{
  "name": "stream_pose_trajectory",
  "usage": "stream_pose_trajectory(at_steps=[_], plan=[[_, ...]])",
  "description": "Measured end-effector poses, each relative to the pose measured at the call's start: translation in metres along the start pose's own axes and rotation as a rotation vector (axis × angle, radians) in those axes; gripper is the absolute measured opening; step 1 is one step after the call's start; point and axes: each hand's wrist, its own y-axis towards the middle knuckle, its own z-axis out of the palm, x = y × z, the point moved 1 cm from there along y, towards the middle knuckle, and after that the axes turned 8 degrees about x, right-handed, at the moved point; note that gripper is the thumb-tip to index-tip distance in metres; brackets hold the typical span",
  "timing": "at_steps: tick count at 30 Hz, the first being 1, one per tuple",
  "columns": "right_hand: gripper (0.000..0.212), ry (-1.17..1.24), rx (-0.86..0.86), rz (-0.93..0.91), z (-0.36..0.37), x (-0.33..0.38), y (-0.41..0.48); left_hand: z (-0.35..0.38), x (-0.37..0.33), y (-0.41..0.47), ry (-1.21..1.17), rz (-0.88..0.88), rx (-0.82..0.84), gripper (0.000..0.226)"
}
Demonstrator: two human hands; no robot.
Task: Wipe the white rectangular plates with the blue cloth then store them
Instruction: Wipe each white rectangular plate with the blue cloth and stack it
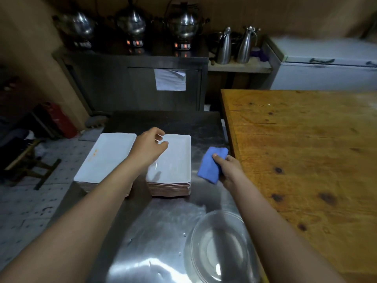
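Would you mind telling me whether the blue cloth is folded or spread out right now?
Folded: the blue cloth is a compact, thick rectangular pad gripped in the right hand, with no loose corners hanging open.

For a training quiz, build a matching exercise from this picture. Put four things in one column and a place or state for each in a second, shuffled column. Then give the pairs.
Things
1. blue cloth
2. glass bowl
3. left plate stack
4. right plate stack

Places or states
a. orange smears on its top plate
b. under the left hand
c. gripped by the right hand
d. nearest the camera on the steel counter

Pairs: 1-c, 2-d, 3-a, 4-b
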Motion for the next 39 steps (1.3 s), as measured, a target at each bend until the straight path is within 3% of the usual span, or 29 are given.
stream_pose_trajectory(at_steps=[7, 16, 20, 27, 39], plan=[[0.021, -0.015, 0.134, -0.064, 0.057, 0.028, -0.042, -0.046, 0.018, -0.031, -0.221, -0.022, -0.061, 0.027], [0.019, -0.172, 0.246, -0.135, 0.156, 0.013, -0.061, -0.102, 0.107, -0.041, -0.534, -0.05, -0.163, 0.015], [0.031, -0.197, 0.174, -0.102, 0.208, -0.012, -0.059, -0.119, 0.163, -0.032, -0.663, -0.096, -0.118, 0.013], [0.025, -0.279, 0.099, -0.079, 0.277, -0.043, -0.054, -0.131, 0.235, -0.006, -0.747, -0.191, -0.057, 0.015], [0.013, -0.242, -0.028, -0.098, 0.293, -0.072, -0.027, -0.081, 0.281, 0.047, -0.677, -0.328, 0.051, 0.042]])
